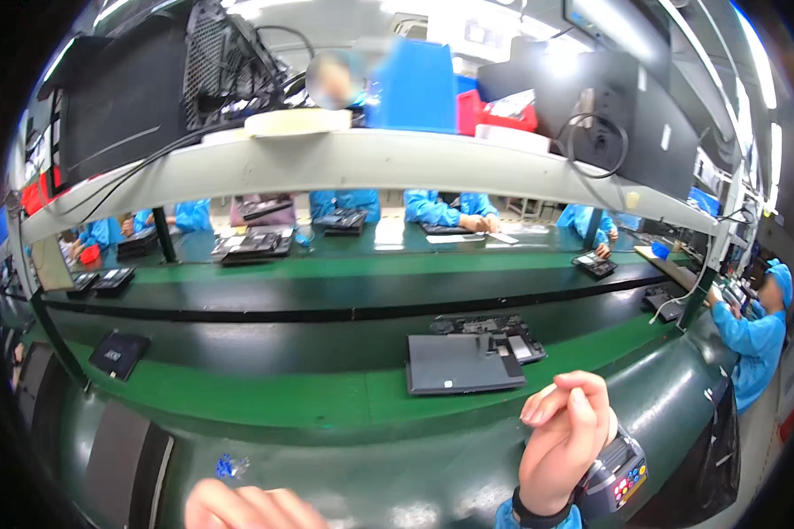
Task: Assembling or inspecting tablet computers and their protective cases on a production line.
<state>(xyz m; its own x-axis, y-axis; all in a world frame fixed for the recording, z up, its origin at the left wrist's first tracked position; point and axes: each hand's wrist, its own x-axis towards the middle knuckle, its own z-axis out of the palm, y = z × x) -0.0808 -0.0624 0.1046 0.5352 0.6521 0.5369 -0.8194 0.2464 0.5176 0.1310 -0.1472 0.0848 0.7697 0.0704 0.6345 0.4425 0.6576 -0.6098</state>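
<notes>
My right hand (566, 441) is raised over the near bench at the lower right, its fingers bent in and thumb drawn close to them. I cannot see anything between them. Beside its wrist sits a dark device with coloured buttons (628, 480). At the lower edge my left hand (251, 507) shows only curled fingers; the picture's edge cuts off the rest, so anything in it is hidden. Just above it on the bench lies a small heap of blue bits (229, 465). Beyond my right hand, a dark flat panel (459, 363) overlaps an opened black chassis (481, 324).
A white shelf beam (397, 163) spans overhead, carrying a blue bin (412, 84), a red bin (503, 113) and monitors. Dark panels (119, 463) stand at left. A black pouch-like piece (120, 354) lies on the green line (265, 388). Co-workers in blue sit opposite; another person (754, 339) stands right.
</notes>
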